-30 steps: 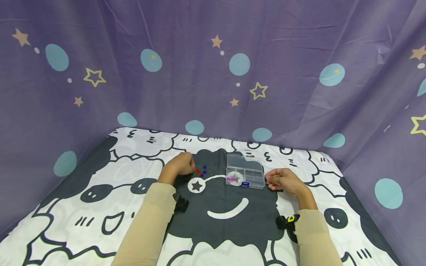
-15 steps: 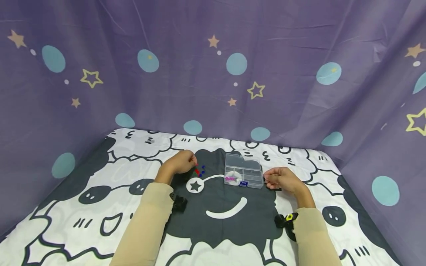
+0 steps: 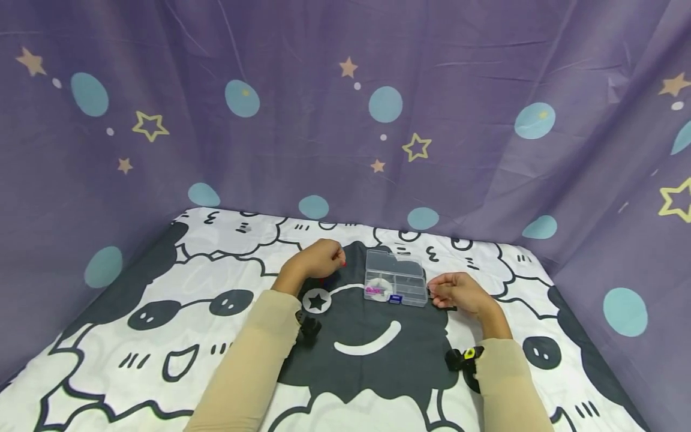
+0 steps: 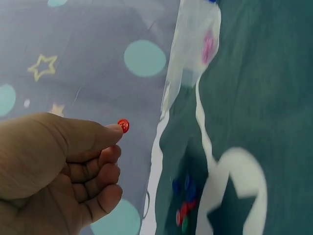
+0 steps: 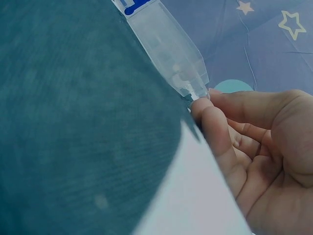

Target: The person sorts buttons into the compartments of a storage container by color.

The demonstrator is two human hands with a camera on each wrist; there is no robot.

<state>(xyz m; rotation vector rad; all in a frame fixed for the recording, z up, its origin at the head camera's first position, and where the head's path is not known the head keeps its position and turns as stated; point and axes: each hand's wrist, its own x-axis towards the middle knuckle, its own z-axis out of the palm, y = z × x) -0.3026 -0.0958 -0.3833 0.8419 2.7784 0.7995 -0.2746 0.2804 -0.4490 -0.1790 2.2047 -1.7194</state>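
In the head view, a patterned cloth (image 3: 369,375) is spread in front of a purple curtain (image 3: 308,162). A clear box (image 3: 409,294) with compartments is set on the cloth, its lid opened at the far side; a pink item (image 3: 373,290) is held in a near-left compartment. The left hand (image 3: 318,259) is poised left of the box, its fingers curled. The right hand (image 3: 459,294) is placed at the box's right edge.

In the left wrist view, a red button (image 4: 123,126) is pinched between thumb and forefinger, above the cloth. Blurred below, blue pieces (image 4: 190,188), red pieces (image 4: 185,210) and a green piece (image 4: 185,225) are clustered near a printed star.

In the right wrist view, the box's end is pinched between thumb and forefinger, the other fingers being bent.
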